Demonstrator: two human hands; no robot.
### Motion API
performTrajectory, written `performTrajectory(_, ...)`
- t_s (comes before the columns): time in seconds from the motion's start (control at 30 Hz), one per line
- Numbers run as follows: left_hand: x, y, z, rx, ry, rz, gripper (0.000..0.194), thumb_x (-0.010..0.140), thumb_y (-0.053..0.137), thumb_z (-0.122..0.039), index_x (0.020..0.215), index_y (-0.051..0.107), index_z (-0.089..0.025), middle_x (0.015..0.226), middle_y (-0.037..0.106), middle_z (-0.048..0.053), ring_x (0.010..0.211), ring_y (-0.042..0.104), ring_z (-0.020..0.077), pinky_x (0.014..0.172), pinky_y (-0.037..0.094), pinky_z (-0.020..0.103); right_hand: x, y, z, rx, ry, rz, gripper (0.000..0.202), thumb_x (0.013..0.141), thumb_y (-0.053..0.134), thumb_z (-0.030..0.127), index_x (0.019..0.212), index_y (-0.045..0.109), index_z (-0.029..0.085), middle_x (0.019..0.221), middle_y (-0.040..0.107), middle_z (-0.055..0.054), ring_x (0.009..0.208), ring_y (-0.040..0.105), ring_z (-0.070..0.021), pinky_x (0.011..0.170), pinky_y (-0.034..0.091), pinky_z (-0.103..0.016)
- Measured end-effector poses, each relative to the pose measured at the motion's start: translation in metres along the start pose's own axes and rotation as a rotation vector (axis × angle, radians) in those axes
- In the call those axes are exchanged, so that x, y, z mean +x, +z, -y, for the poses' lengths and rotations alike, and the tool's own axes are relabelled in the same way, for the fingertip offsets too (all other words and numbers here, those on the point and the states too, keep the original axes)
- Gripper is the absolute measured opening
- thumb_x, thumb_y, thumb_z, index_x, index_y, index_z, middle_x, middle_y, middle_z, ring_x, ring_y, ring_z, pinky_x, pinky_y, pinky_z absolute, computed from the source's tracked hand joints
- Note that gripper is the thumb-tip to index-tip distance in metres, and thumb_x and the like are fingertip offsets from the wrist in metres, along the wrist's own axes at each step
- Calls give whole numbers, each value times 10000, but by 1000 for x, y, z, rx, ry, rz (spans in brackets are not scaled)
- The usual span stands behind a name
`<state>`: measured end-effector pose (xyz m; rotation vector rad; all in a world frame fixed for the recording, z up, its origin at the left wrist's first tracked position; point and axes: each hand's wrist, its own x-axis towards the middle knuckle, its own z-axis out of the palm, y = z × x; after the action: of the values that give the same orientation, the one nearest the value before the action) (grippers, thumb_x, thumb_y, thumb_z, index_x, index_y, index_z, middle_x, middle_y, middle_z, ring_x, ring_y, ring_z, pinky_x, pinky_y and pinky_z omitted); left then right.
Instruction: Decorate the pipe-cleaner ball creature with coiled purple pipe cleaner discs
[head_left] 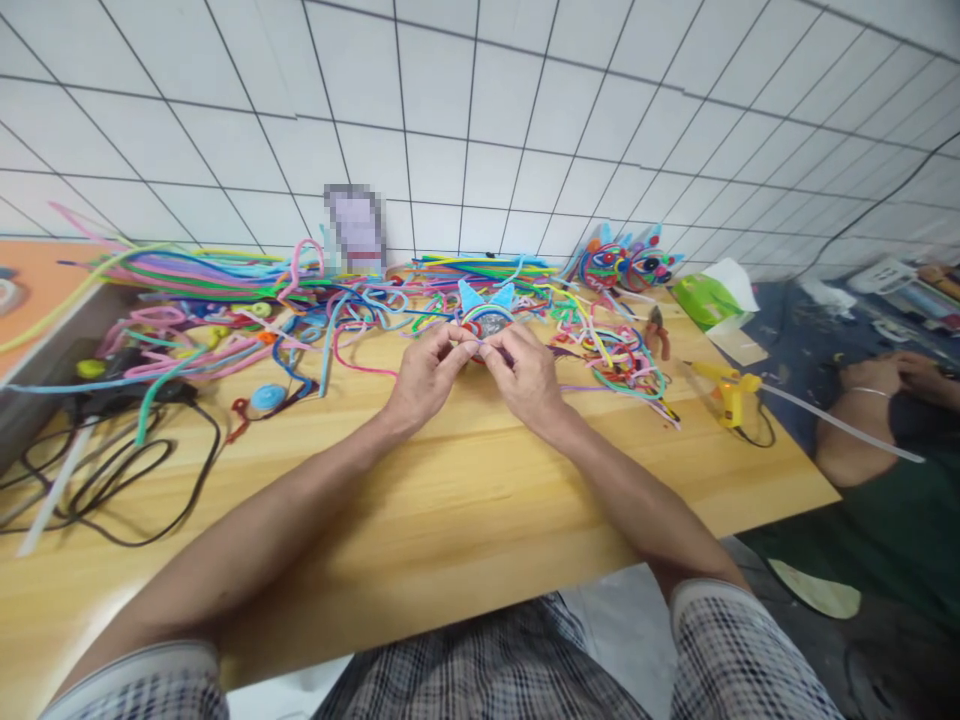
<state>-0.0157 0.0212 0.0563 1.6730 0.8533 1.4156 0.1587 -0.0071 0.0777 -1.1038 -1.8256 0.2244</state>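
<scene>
My left hand [426,374] and my right hand [529,384] meet above the middle of the table, fingertips pinched together. Between them shows a short bit of what looks like a purple pipe cleaner [478,342], mostly covered by the fingers. Just behind the fingertips sits a pipe-cleaner animal head [491,322] with pointed light-blue ears, a rainbow band and a grey middle; its lower part is hidden by my hands. A purple strand [581,388] lies on the table to the right of my right hand, and a pink pipe cleaner [358,362] lies left of my left hand.
Heaps of coloured pipe cleaners [217,285] line the wall. Two finished-looking animal heads [626,262] stand at the back right. Red-handled pliers [658,333], a yellow glue gun [731,392] and a blue disc [268,398] lie around. Black cables [142,490] coil at left. Another person's arm [859,420] is at right.
</scene>
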Motion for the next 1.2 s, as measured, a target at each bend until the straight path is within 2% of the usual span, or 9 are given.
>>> performTrajectory(0.13, -3, 0, -3, 55, 43, -60, 300, 987, 734, -486, 864, 729, -212, 772, 642, 11, 709, 533, 161, 691, 429, 303, -2, 2, 3, 30, 25, -6, 234, 1060, 587, 336, 888, 714, 241, 900, 706, -43, 865, 626, -198, 850, 506, -359)
performTrajectory(0.3, -14, 11, -6, -119, -60, -149, 360, 954, 764, -553, 874, 697, -209, 749, 604, -12, 676, 513, 140, 656, 447, 280, -9, 15, 9, 143, 137, -71, 285, 1067, 608, 427, 916, 764, 242, 853, 703, -26, 786, 612, -180, 756, 500, -338)
performTrajectory(0.43, -19, 18, -5, -236, -145, -189, 410, 913, 797, -597, 860, 671, -211, 702, 568, -34, 633, 474, 122, 638, 451, 271, -12, 21, 9, 173, 186, -104, 273, 1050, 626, 424, 878, 737, 243, 807, 672, -4, 740, 589, -165, 721, 484, -316)
performTrajectory(0.53, -18, 17, -2, -231, -155, -151, 411, 910, 794, -605, 888, 682, -211, 740, 610, -23, 650, 489, 127, 656, 455, 277, -10, 18, 5, 132, 152, -97, 277, 1047, 610, 378, 814, 666, 240, 803, 651, -2, 744, 572, -164, 731, 480, -314)
performTrajectory(0.67, -8, 7, 0, -90, -49, -18, 339, 956, 754, -544, 928, 716, -208, 816, 653, 4, 712, 527, 145, 695, 437, 292, -5, 8, 2, 43, 42, -30, 261, 1053, 567, 317, 812, 637, 242, 848, 650, -23, 828, 601, -186, 828, 493, -341)
performTrajectory(0.77, -5, 1, -3, 28, 16, 7, 308, 984, 729, -492, 877, 713, -204, 803, 649, 13, 727, 529, 158, 697, 415, 301, -3, 4, 1, 42, 20, 0, 255, 1059, 559, 315, 836, 661, 245, 864, 663, -31, 866, 621, -197, 862, 496, -353)
performTrajectory(0.93, -11, 7, -5, -40, -26, -83, 325, 993, 719, -513, 887, 704, -206, 767, 623, 1, 701, 518, 156, 690, 426, 296, -7, 13, 1, 254, 195, -68, 164, 1009, 671, 377, 933, 703, 235, 868, 692, -12, 781, 604, -175, 755, 480, -330)
performTrajectory(1.03, -15, 15, -6, -137, -70, -153, 370, 959, 748, -555, 862, 695, -202, 771, 626, 0, 718, 523, 154, 703, 449, 290, -11, 21, 1, 404, 323, -88, 227, 972, 718, 434, 897, 693, 222, 780, 647, 16, 684, 540, -146, 672, 443, -304)
performTrajectory(1.2, -18, 20, -9, -288, -134, -191, 376, 923, 785, -541, 839, 677, -191, 769, 636, -11, 728, 542, 136, 757, 477, 281, -15, 26, 8, 479, 381, -127, 303, 935, 757, 510, 878, 698, 218, 734, 596, 29, 679, 514, -136, 650, 432, -284)
